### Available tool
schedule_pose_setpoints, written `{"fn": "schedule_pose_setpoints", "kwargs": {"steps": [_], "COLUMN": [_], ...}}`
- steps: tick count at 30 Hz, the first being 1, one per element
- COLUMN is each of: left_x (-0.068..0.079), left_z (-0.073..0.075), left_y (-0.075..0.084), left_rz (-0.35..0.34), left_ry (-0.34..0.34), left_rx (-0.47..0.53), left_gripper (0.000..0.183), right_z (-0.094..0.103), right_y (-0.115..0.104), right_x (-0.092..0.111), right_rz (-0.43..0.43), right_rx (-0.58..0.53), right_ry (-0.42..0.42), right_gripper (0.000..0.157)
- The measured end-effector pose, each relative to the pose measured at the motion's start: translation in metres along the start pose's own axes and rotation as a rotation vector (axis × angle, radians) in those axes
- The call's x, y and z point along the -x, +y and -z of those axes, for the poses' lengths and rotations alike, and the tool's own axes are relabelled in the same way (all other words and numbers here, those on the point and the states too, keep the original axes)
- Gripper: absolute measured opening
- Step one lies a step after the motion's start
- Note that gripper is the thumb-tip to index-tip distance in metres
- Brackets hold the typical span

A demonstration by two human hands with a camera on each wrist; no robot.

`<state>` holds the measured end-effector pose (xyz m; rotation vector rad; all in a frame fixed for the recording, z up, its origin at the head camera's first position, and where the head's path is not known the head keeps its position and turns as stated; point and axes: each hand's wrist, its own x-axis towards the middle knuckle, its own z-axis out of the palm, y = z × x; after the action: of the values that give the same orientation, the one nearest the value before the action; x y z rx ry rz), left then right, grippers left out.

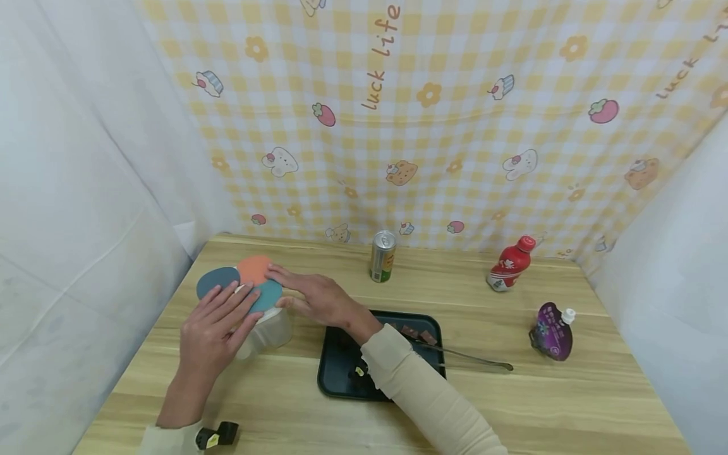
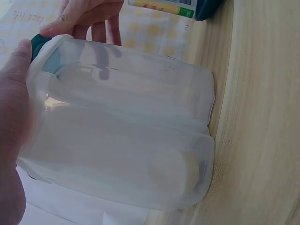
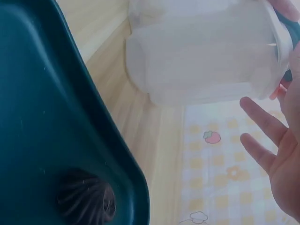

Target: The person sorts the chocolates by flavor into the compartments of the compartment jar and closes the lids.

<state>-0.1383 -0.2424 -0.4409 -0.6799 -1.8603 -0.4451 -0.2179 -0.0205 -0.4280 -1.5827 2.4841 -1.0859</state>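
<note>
A translucent plastic container (image 2: pixel 122 122) stands upright on the table's left side, a pale round piece (image 2: pixel 176 173) showing near its bottom. Its three-lobed lid (image 1: pixel 267 296) has a dark blue, an orange and a teal lobe. My left hand (image 1: pixel 213 325) lies over the lid, fingers stretched across the blue and teal lobes. At the lid's right side, my right hand (image 1: pixel 321 300) touches the orange lobe with a forefinger, its thumb near the teal lobe's edge. Two other right fingers (image 3: pixel 265 122) stick out clear of the container wall.
A dark green tray (image 1: pixel 335 385) lies right of the container, with reddish-brown pieces (image 1: pixel 418 333), a dark ridged object (image 3: pixel 84 197) and a thin long handle (image 1: pixel 478 359) reaching over its rim. Behind stand a can (image 1: pixel 383 256), a red bottle (image 1: pixel 512 264) and a purple spouted pouch (image 1: pixel 553 332).
</note>
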Motion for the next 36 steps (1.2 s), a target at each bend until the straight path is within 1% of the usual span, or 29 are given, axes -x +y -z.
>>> {"fn": "schedule_pose_setpoints", "kwargs": {"steps": [6, 10, 16, 21, 26, 29, 36], "left_x": [-0.001, 0.000, 0.001, 0.003, 0.003, 0.002, 0.002], "left_z": [-0.001, -0.002, -0.001, -0.001, -0.004, -0.005, -0.006], "left_y": [0.003, 0.005, 0.005, 0.004, 0.004, 0.005, 0.005], "left_rz": [0.016, 0.042, 0.104, 0.145, 0.168, 0.179, 0.196], "left_ry": [0.027, 0.046, 0.011, 0.025, 0.058, 0.066, 0.079], "left_rx": [0.002, 0.005, 0.002, 0.008, 0.022, 0.028, 0.043], "left_gripper": [0.050, 0.049, 0.049, 0.049, 0.048, 0.048, 0.047], "right_z": [0.003, 0.006, 0.009, 0.008, 0.007, 0.007, 0.006], "right_y": [-0.004, -0.006, -0.009, -0.010, -0.013, -0.015, -0.016], "right_x": [-0.001, -0.002, -0.005, -0.010, -0.011, -0.012, -0.012], "right_rz": [-0.028, -0.034, -0.060, -0.087, -0.126, -0.140, -0.129], "right_rx": [-0.016, -0.013, -0.045, -0.068, -0.079, -0.081, -0.060], "right_ry": [0.003, 0.015, 0.037, 0.076, 0.122, 0.137, 0.136], "right_gripper": [0.062, 0.060, 0.057, 0.052, 0.047, 0.046, 0.044]}}
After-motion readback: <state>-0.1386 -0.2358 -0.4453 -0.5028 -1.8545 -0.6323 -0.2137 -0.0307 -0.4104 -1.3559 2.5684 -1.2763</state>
